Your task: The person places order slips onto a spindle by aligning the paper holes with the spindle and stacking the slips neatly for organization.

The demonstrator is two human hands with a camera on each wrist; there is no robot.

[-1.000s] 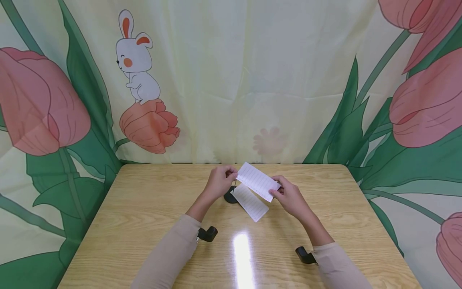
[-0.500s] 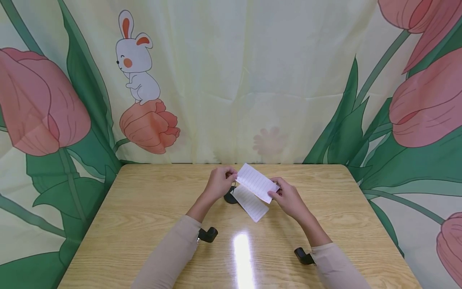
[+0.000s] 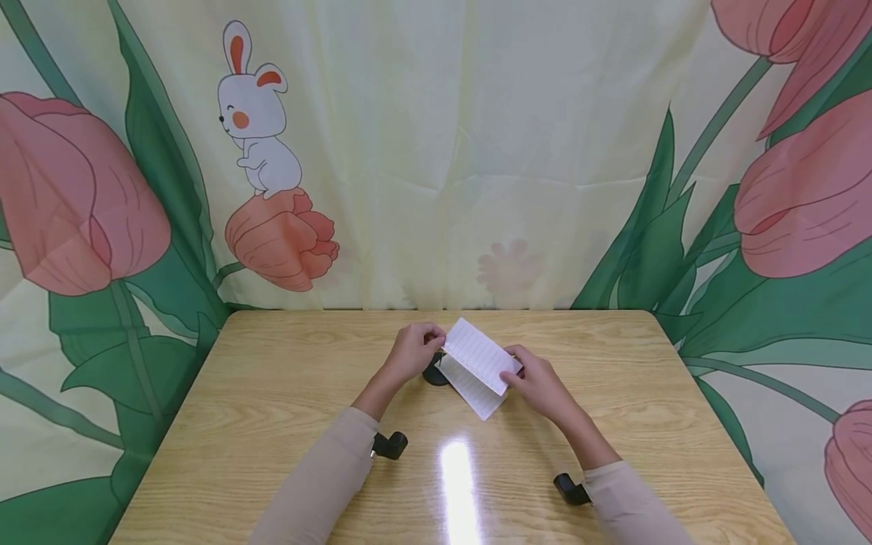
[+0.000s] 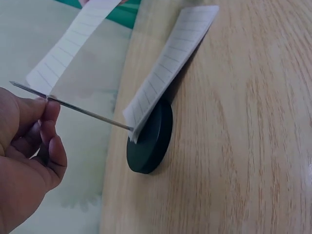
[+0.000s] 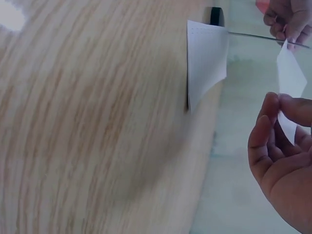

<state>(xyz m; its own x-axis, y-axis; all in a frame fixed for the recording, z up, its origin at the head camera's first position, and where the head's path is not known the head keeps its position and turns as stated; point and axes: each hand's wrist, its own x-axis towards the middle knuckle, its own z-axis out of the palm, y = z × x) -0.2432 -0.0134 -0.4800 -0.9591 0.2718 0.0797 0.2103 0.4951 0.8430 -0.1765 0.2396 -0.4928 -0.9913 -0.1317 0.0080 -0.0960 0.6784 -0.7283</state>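
A receipt spike with a round black base (image 4: 151,141) stands on the table, its thin metal rod (image 4: 92,114) pointing up. Low on the rod, several lined paper slips (image 4: 168,63) are stuck by one corner. Higher up, the rod passes through the corner of another lined slip (image 3: 478,354). My left hand (image 3: 412,350) pinches that corner between thumb and fingers, right beside the rod. The slip's far end is pinched by my right hand (image 3: 538,380), thumb on top. In the right wrist view this slip (image 5: 290,73) hangs above the lower ones.
The wooden table (image 3: 286,378) reaches back to a curtain (image 3: 409,151) printed with tulips and a rabbit. Black wrist-camera mounts (image 3: 390,445) stick out from both wrists. A bright light reflection lies on the table in front of the spike.
Both hands have lowered a little, bringing the upper slip down along the rod toward the lower slips. The lower slips and the base have stayed put.
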